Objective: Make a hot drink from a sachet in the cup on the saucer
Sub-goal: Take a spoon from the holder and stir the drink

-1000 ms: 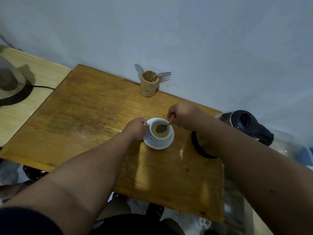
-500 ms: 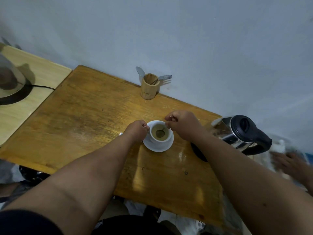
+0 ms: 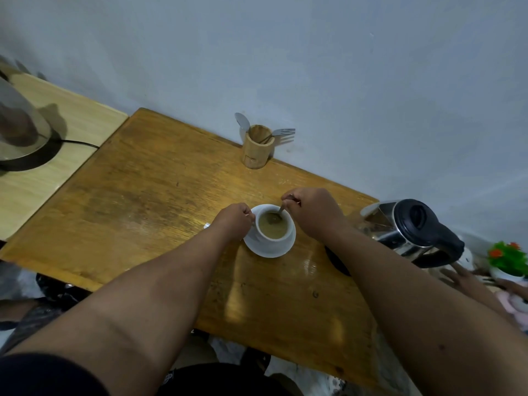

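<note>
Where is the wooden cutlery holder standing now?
In the head view, the wooden cutlery holder stands at the table's far edge against the wall, beyond the cup.

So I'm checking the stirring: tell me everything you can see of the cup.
The cup is small, white and glossy like ceramic, standing upright on a white saucer on the wooden table. It holds a pale brown drink. The left hand grips its left side; the right hand dips a metal spoon into it.
</note>
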